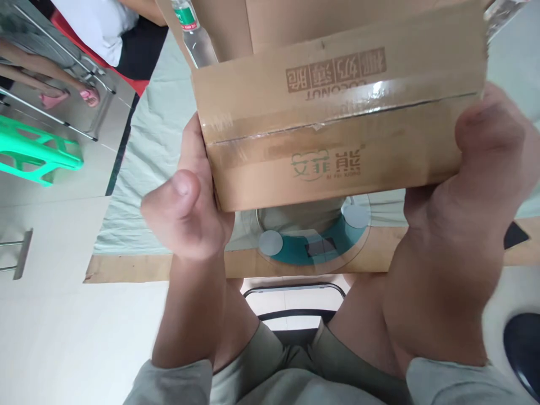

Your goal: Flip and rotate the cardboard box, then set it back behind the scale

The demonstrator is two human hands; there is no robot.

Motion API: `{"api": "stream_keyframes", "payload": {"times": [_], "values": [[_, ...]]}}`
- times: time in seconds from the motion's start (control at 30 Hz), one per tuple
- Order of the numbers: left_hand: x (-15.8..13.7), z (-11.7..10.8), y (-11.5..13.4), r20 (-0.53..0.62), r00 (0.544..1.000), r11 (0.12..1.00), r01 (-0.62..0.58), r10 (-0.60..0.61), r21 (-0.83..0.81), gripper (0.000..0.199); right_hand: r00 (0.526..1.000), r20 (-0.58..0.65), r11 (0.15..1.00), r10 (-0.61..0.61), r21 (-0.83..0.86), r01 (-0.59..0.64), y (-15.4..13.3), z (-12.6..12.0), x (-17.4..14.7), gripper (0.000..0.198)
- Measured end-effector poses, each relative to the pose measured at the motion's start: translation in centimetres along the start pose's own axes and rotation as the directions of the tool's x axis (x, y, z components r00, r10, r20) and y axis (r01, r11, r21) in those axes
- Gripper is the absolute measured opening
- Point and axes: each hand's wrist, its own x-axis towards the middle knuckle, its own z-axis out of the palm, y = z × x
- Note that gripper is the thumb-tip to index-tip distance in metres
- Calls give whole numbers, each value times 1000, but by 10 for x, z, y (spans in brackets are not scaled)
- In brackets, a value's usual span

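Observation:
A brown cardboard box (253, 163) is held up in front of me over the table, its printed, taped side facing me. The seam under the clear tape looks closed, and the lettering reads upside down in part. At the box's left end my left hand (189, 197) grips it, thumb sticking out and fingers mostly hidden behind. My right hand (476, 146) clasps the opposite end, with its fingertips out of sight. Below the box lies a round clear plastic piece with a teal band (291, 250), partly covered by the box.
Behind the box stand a clear bottle (196, 39) with a green label and a larger cardboard carton (291, 22). A light green cloth (139, 185) covers the table. To the left are a green stool (37, 149) and other people; a black round seat (525, 354) is at lower right.

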Motion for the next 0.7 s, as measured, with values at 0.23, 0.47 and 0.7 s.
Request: {"api": "stream_keyframes", "payload": {"times": [0.23,0.47,0.7], "values": [[60,-5,-41,88,929,927,-343,359,-154,57,966,12,954,-258,163,253,75,15,60,79],[103,-34,-71,89,891,886,-424,445,-189,79,996,45,980,-78,187,68,138,30,62,114],[91,-36,-90,78,924,926,-369,375,-77,72,997,77,990,10,141,-21,149,28,64,120]]}}
